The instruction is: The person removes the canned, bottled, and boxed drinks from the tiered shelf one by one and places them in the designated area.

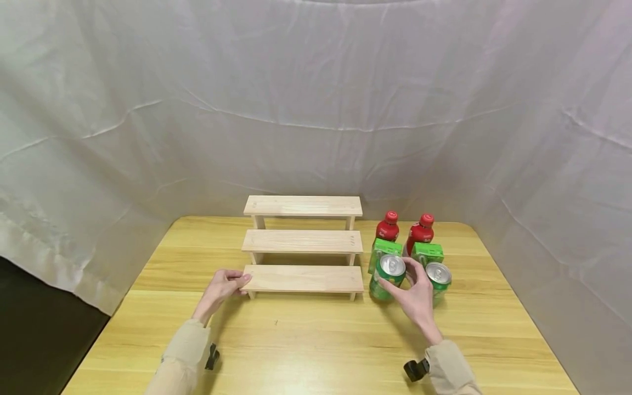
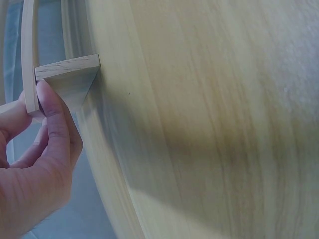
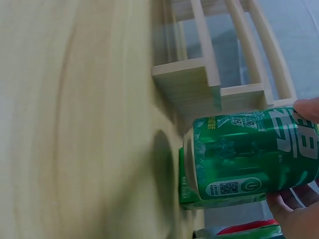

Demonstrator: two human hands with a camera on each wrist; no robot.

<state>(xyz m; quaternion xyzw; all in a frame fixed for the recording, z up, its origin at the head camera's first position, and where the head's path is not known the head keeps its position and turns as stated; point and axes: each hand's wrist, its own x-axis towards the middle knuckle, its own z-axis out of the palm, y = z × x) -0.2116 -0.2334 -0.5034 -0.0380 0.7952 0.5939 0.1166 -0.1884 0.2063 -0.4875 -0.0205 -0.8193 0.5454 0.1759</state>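
My left hand point(image 1: 225, 285) pinches the left end of the lowest board of a three-step wooden rack point(image 1: 303, 278). In the left wrist view, thumb and fingers point(image 2: 52, 107) grip that board end from either side, close to its support leg. My right hand point(image 1: 416, 291) holds a green soda can point(image 1: 387, 277) near its top, thumb on one side and fingers on the other. The right wrist view shows the can point(image 3: 249, 154) lifted off the tabletop, its shadow beside it. Just behind the can is a green carton point(image 1: 387, 247), partly hidden by it.
A second green can point(image 1: 438, 274) stands right of my right hand, with another green carton point(image 1: 427, 251) behind it. Two red-capped bottles point(image 1: 387, 227) point(image 1: 421, 233) stand farther back. Pale curtains point(image 1: 316, 109) enclose the wooden table point(image 1: 306, 345) at the back and sides.
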